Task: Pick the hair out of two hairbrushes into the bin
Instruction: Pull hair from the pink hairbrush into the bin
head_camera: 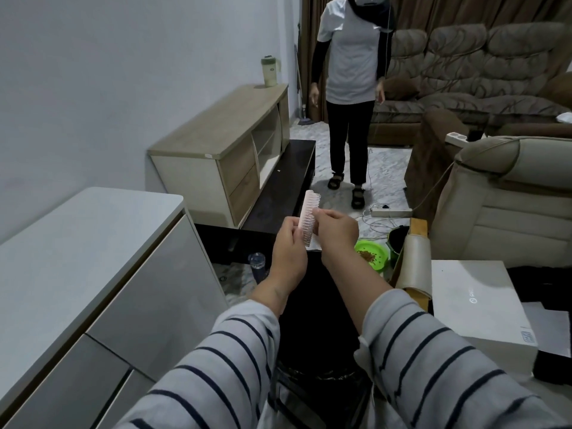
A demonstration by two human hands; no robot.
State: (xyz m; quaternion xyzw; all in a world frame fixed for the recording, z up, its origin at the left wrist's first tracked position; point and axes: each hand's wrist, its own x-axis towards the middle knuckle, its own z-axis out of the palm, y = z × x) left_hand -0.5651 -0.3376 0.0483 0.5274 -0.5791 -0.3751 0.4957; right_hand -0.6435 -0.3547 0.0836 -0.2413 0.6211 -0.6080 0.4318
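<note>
A pink hairbrush [92, 216] stands upright in front of me, bristles facing right. My left hand [289, 253] grips its lower part from the left. My right hand [335, 232] pinches at the bristles near the middle of the brush; whether hair is between the fingers is too small to tell. Below my forearms is a black bin [312, 320] lined with a dark bag, its opening under the brush. No second hairbrush is visible.
A white cabinet [77, 274] runs along my left. A white box [476, 308] lies on the surface at my right. A green bowl [373, 253] and a water bottle [257, 264] sit on the floor. A person [351, 97] stands ahead by the sofa.
</note>
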